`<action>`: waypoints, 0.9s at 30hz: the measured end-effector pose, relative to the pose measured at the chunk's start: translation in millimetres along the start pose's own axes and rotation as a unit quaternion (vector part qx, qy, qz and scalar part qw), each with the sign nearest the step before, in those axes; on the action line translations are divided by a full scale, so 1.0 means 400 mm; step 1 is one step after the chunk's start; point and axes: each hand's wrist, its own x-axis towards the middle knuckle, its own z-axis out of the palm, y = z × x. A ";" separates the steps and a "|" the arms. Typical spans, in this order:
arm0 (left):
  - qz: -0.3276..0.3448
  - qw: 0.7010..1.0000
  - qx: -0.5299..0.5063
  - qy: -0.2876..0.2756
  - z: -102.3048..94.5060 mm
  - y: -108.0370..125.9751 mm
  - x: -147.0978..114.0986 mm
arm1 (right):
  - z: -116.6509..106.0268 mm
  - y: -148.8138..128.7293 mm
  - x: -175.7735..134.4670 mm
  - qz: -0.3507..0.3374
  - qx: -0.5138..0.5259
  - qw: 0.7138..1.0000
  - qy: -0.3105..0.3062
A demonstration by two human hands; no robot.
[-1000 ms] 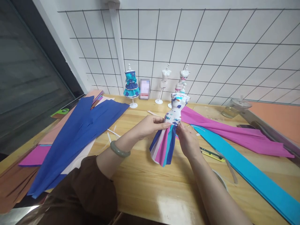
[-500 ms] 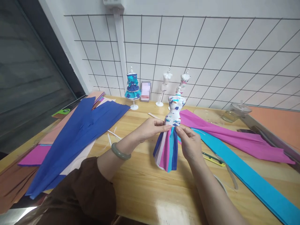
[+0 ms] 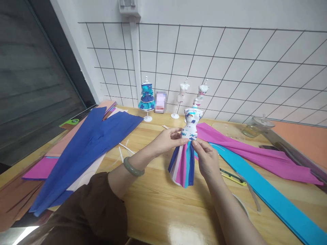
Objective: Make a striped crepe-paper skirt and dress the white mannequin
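A small white mannequin [image 3: 191, 121] with blue and coloured blotches stands upright between my hands. Around its hips hangs a pleated skirt [image 3: 182, 165] in blue, pale pink, magenta and turquoise. My left hand [image 3: 171, 139], with a green bangle [image 3: 133, 166] on the wrist, pinches the skirt's top edge at the left. At the right of that edge, the thumb and fingers of my right hand [image 3: 206, 157] press it against the mannequin. The mannequin's base is hidden by the skirt.
Blue crepe paper [image 3: 102, 136] covers the table's left side; magenta paper [image 3: 255, 149] and a turquoise strip [image 3: 270, 194] lie right. A yellow cutter [image 3: 233, 177] is near my right wrist. Behind stand a dressed mannequin [image 3: 146, 97], a white mannequin [image 3: 183, 91] and a glass jar [image 3: 255, 126].
The camera view has tilted slightly, so everything sits a little lower in the picture. My left hand's fingers have lifted and spread a bit behind the skirt's top; both hands keep their grip.
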 end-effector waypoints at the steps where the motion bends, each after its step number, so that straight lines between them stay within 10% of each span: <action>1: 0.000 1.000 -0.008 0.000 -0.001 -0.001 0.000 | 0.004 0.000 -0.001 0.000 -0.001 1.000 -0.005; 23: 0.016 0.997 0.069 0.026 -0.020 -0.004 0.002 | 0.022 0.004 -0.011 -0.024 -0.067 0.996 -0.055; 27: 0.041 0.980 0.166 0.103 -0.056 0.010 0.009 | 0.040 0.021 -0.021 -0.024 -0.112 0.993 -0.013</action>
